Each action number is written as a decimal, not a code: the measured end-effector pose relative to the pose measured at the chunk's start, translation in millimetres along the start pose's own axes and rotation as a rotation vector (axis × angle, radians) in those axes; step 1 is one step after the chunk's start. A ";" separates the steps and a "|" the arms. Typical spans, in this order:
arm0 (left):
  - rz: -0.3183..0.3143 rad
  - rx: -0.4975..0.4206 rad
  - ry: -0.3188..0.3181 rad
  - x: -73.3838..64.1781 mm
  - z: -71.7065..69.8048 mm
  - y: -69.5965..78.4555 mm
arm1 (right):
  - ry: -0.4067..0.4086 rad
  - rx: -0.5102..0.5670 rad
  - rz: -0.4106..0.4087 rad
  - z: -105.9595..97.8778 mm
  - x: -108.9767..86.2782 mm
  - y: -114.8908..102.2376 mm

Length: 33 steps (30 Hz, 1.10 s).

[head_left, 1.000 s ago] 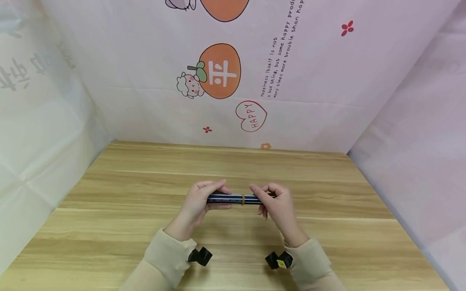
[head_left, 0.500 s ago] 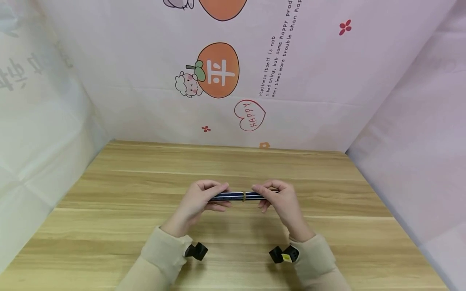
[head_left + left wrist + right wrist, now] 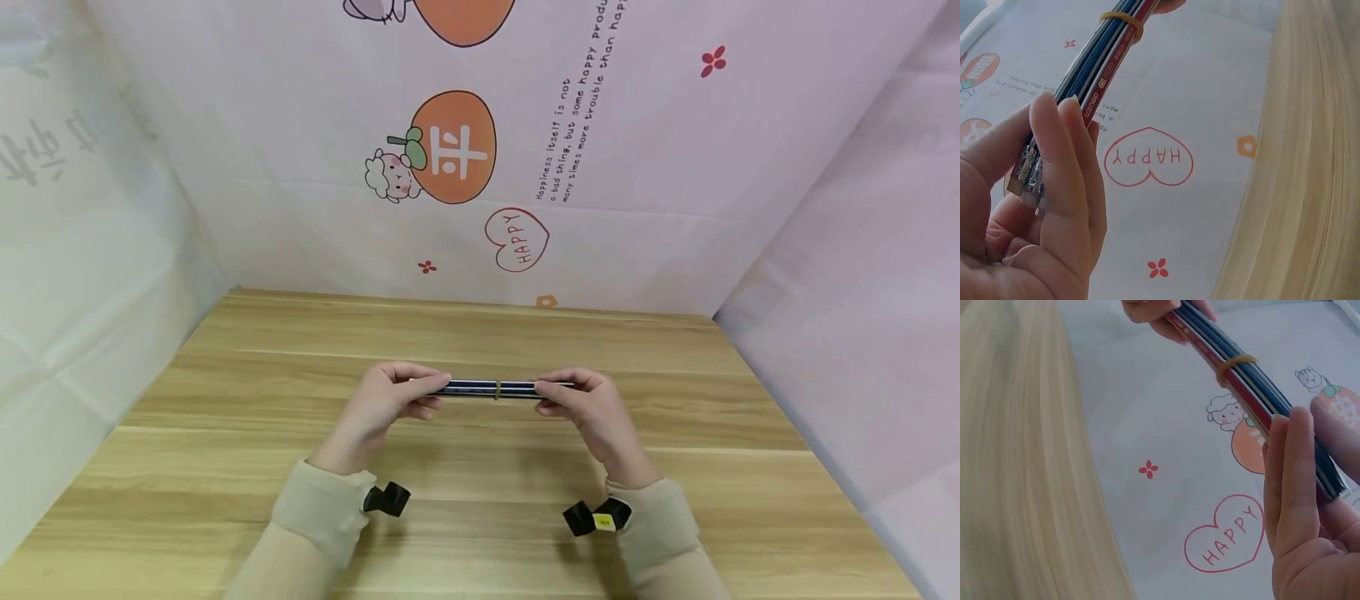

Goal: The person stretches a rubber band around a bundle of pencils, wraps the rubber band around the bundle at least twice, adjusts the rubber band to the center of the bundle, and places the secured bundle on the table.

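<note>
A bundle of blue and red pencils [image 3: 472, 388] is held level above the table between both hands. A yellowish rubber band [image 3: 497, 390] wraps around its middle. My left hand [image 3: 378, 404] pinches the left end between thumb and fingers. In the left wrist view, silver ferrules with eraser tips [image 3: 1027, 181] poke out below those fingers. At the opposite end, my right hand [image 3: 596, 408] pinches the bundle, thumb on one side and fingers on the other. The right wrist view shows the band [image 3: 1235, 362] partway along the pencils, and the left hand [image 3: 1154, 314] at the far end.
A wood-grain table [image 3: 480, 517] lies beneath the hands. Behind it rises a pale printed cloth [image 3: 637, 250] with cartoon oranges and a heart. White cloth walls [image 3: 82, 275] flank the table on both sides. A small black camera sits at each sleeve cuff.
Both hands have lifted slightly away from the body with the pencils. The left hand has slid outward to the left, and the right has shifted a little right, so more of the bundle shows.
</note>
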<state>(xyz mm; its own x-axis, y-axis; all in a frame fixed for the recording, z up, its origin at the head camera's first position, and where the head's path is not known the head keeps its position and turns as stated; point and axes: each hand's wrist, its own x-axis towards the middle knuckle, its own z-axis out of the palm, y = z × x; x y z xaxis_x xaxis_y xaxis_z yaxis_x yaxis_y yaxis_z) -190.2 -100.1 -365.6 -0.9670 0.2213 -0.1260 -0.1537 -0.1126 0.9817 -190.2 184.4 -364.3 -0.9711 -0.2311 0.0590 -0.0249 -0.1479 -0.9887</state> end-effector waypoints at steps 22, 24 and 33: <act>0.042 -0.074 0.003 10.5 -11.5 -10.4 | 0.017 0.063 0.077 -21.0 7.7 7.6; 0.037 -0.077 0.010 11.8 -12.3 -12.2 | 0.015 0.064 0.086 -21.6 8.1 8.5; 0.009 -0.070 0.028 16.3 -15.6 -19.8 | -0.008 0.044 0.096 -27.8 13.3 17.8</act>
<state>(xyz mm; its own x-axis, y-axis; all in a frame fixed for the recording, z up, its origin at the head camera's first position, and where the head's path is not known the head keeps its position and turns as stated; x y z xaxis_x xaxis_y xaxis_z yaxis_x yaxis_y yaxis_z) -206.1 -109.3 -389.3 -0.9735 0.1930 -0.1224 -0.1582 -0.1824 0.9704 -210.2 205.5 -385.0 -0.9666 -0.2542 -0.0340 0.0784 -0.1669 -0.9828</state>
